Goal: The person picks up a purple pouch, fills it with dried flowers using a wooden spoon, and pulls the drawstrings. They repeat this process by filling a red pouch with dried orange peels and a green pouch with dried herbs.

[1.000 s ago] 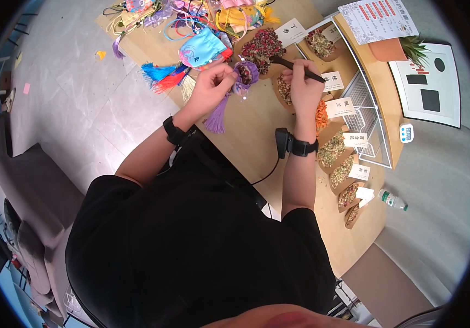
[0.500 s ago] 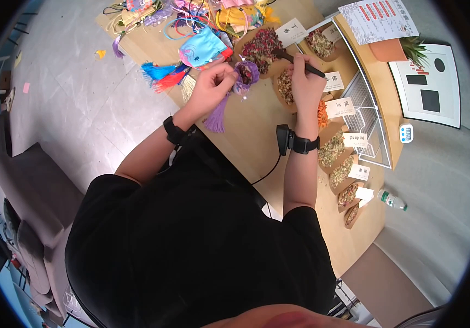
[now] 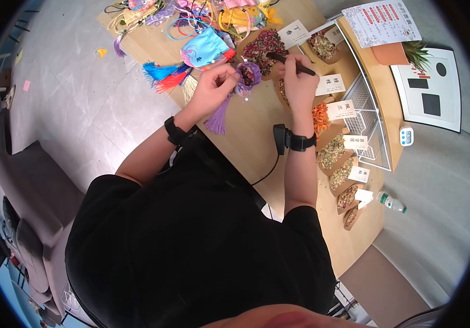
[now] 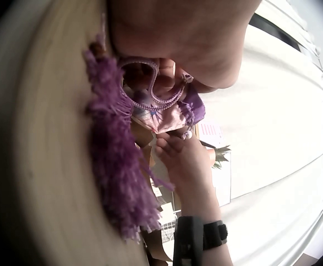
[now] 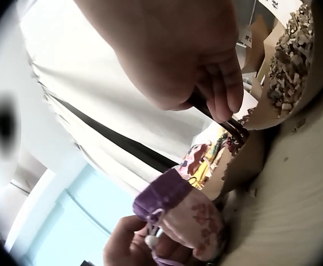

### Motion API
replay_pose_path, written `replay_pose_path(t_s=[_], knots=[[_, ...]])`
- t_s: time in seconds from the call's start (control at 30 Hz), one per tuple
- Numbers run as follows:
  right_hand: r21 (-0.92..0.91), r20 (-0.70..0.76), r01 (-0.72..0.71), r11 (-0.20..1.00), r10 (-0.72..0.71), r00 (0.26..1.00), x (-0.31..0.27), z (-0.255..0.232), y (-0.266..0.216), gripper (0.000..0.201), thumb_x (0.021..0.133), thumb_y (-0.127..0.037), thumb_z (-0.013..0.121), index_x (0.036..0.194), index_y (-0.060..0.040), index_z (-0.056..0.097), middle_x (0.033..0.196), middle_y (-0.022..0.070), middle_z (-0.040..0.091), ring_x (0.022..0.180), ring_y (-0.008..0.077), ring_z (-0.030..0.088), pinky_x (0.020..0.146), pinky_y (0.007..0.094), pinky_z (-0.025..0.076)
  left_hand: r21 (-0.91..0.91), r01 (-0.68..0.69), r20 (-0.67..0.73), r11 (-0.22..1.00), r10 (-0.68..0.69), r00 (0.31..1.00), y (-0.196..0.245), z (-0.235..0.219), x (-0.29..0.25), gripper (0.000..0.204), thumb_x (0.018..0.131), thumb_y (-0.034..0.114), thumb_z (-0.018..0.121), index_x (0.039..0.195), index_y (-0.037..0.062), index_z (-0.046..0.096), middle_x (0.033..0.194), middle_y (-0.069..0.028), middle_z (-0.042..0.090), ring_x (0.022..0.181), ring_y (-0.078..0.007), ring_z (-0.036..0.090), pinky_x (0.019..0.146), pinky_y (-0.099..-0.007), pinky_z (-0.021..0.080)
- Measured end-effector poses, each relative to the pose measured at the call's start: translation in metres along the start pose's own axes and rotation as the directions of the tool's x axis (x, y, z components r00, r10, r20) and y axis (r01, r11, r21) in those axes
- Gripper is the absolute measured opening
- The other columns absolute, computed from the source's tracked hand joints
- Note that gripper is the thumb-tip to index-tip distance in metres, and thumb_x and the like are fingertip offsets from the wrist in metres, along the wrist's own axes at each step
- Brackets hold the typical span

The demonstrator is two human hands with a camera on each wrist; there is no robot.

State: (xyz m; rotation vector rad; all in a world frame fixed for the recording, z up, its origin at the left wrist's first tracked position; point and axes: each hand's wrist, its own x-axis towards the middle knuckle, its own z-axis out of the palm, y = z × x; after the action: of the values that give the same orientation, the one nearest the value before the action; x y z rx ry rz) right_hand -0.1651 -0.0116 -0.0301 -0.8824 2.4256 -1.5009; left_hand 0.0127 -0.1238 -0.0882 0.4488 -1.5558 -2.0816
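In the head view my left hand (image 3: 213, 88) grips the side of a small purple-rimmed drawstring pouch (image 3: 249, 75), its mouth facing up with dark dried bits inside. A purple tassel (image 4: 120, 149) hangs from the pouch, large in the left wrist view. My right hand (image 3: 302, 85) pinches the handle of a dark scoop (image 3: 304, 69). The scoop's tip reaches into a brown paper container of dark red dried flowers (image 3: 268, 45). From the right wrist view, the pouch's pale body (image 5: 192, 221) shows printed red blossoms, and my left fingers hold it from below.
Right of my right hand runs a row of paper containers with dried herbs (image 3: 332, 151) and name cards (image 3: 341, 109). Other pouches, one light blue (image 3: 205, 49), lie with tassels at the upper left. A wooden shelf (image 3: 374, 98) with a potted plant (image 3: 391, 53) borders the right.
The scoop first moved slightly right across the dried flowers, then back left with my right hand, its tip now over the middle of their lower part. My left hand and the pouch stay nearly still.
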Motion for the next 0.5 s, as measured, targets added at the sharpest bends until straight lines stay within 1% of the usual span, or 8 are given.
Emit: replay_pose_path(t_s=[0.07,0.17,0.2,0.3,0.4,0.5], knots=[[0.106,-0.01,-0.016,0.994,0.017,1.0,-0.007,-0.009,-0.01,0.018,0.096,-0.017,0.059,0.097,-0.0001,0.065,0.073,0.008,0.07,0.067,0.012,0.067,0.064,0.026,0.052,-0.006,0.002,-0.007,1.0,-0.002,1.0,0.002,0.001,0.0,0.017,0.099,0.012,0.056,0.085,0.0046,0.058,0.066,0.007,0.047,0.062,-0.0014,0.04,0.058,-0.0209,0.031],[0.332,0.025,-0.004,0.943,-0.004,1.0,-0.029,-0.022,-0.045,0.016,0.098,-0.013,0.057,0.097,0.0011,0.063,0.074,0.0073,0.068,0.066,0.0107,0.065,0.062,0.0232,0.051,0.001,-0.012,-0.022,1.0,0.012,1.0,-0.001,0.001,0.0,0.014,0.097,0.01,0.059,0.086,0.0027,0.059,0.065,0.0074,0.048,0.06,0.0001,0.04,0.055,-0.0216,0.03],[0.301,0.065,0.008,0.954,-0.029,0.997,-0.036,-0.026,-0.054,0.015,0.099,-0.012,0.056,0.097,0.0024,0.061,0.075,0.0077,0.067,0.066,0.011,0.063,0.062,0.0227,0.05,-0.002,-0.011,-0.018,1.0,0.011,1.0,-0.002,0.001,0.0,0.014,0.097,0.01,0.059,0.086,0.0028,0.059,0.065,0.0075,0.048,0.06,0.0001,0.04,0.055,-0.0217,0.029],[0.289,0.084,-0.009,0.957,-0.015,0.996,-0.045,-0.03,-0.058,0.015,0.099,-0.011,0.056,0.098,0.0025,0.061,0.075,0.0076,0.067,0.066,0.0106,0.063,0.061,0.0223,0.05,-0.009,-0.012,-0.011,1.0,0.012,1.0,-0.004,0.0,0.001,0.014,0.097,0.01,0.059,0.085,0.0028,0.059,0.065,0.0076,0.047,0.06,0.0001,0.039,0.054,-0.0217,0.029],[0.307,-0.036,0.038,0.951,-0.028,0.999,-0.029,-0.028,-0.04,0.017,0.098,-0.014,0.058,0.096,0.0016,0.063,0.074,0.0078,0.068,0.066,0.0098,0.063,0.061,0.0233,0.05,-0.012,-0.009,-0.012,1.0,0.009,1.0,-0.005,0.0,0.0,0.015,0.098,0.011,0.058,0.085,0.0035,0.059,0.065,0.0075,0.047,0.061,-0.0004,0.039,0.055,-0.0214,0.029],[-0.003,-0.077,-0.015,1.0,0.015,0.997,-0.007,-0.025,-0.018,0.02,0.096,-0.019,0.06,0.094,0.0006,0.066,0.072,0.0071,0.069,0.065,0.0091,0.064,0.062,0.0253,0.05,0.005,-0.004,-0.002,1.0,0.004,1.0,-0.003,-0.001,0.0,0.018,0.1,0.014,0.056,0.084,0.0049,0.058,0.066,0.0071,0.047,0.061,-0.0012,0.041,0.057,-0.0207,0.031]])
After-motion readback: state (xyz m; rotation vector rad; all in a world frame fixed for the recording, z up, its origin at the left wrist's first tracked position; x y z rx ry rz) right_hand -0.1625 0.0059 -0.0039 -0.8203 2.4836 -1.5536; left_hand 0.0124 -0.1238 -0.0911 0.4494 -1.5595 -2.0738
